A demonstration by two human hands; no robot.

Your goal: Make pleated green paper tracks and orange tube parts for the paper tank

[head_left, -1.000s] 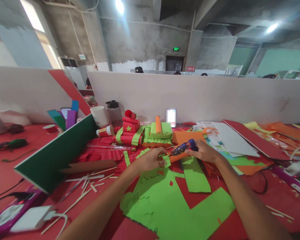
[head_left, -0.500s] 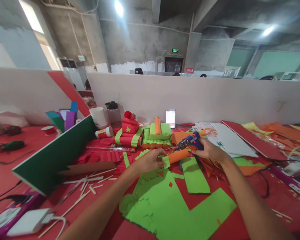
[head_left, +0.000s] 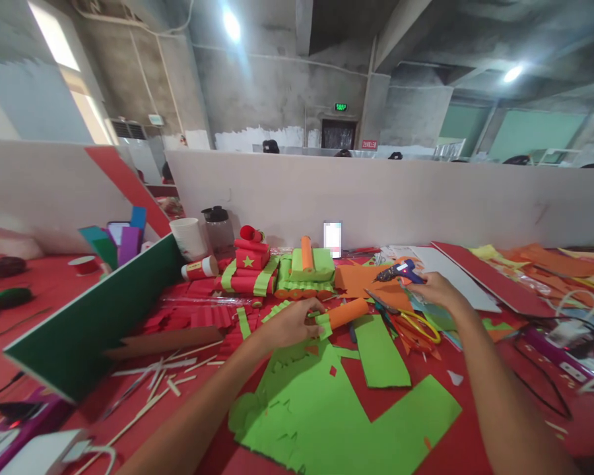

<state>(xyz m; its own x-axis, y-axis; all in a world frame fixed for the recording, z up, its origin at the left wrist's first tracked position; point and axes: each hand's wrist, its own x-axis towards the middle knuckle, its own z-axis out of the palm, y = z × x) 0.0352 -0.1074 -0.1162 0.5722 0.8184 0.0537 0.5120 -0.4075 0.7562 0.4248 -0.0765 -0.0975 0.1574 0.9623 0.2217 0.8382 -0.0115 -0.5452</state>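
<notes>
My left hand (head_left: pixel 291 322) is closed on an orange paper roll (head_left: pixel 347 312) with a green strip at its near end, held low over the red table (head_left: pixel 39 290). My right hand (head_left: pixel 434 291) grips a blue glue gun (head_left: pixel 398 271), its nozzle pointing left above orange paper, well apart from the roll. A large cut sheet of green paper (head_left: pixel 327 409) lies under and in front of my hands. A smaller green rectangle (head_left: pixel 379 351) lies beside the roll.
Red and green paper tanks (head_left: pixel 277 267) stand at the back by a white cup (head_left: pixel 187 239) and a dark jar (head_left: pixel 218 229). A green board (head_left: pixel 94 316) leans at left. Scissors (head_left: pixel 416 323), wooden sticks (head_left: pixel 163 376), cables and loose paper scatter around. A white partition (head_left: pixel 400 198) closes the back.
My right hand has lifted the glue gun off the roll and carried it right and back. The left hand keeps the roll in about the same place.
</notes>
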